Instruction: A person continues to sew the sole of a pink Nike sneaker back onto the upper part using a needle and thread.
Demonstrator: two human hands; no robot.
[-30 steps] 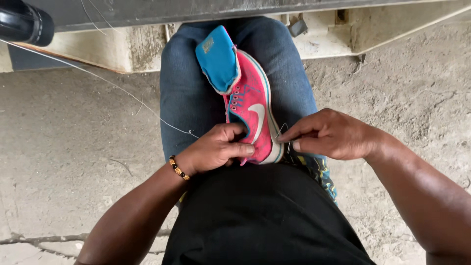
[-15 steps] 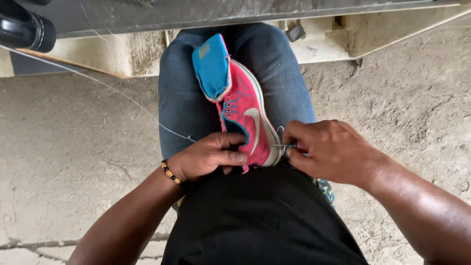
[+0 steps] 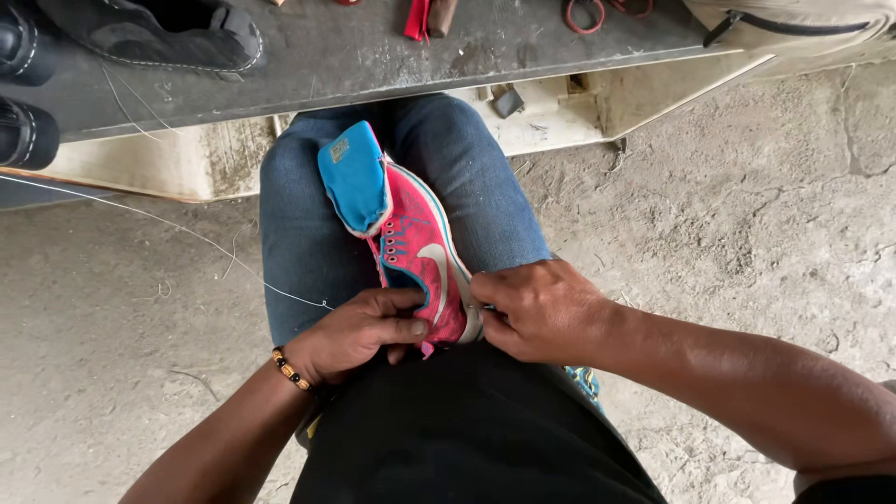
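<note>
Tilted upward since half a second ago, the view now takes in the workbench at 12 o'clock. Left hand pinches the pink shoe lying on the lap at centre; right hand, at 3 o'clock, presses curled fingers against its heel.
</note>
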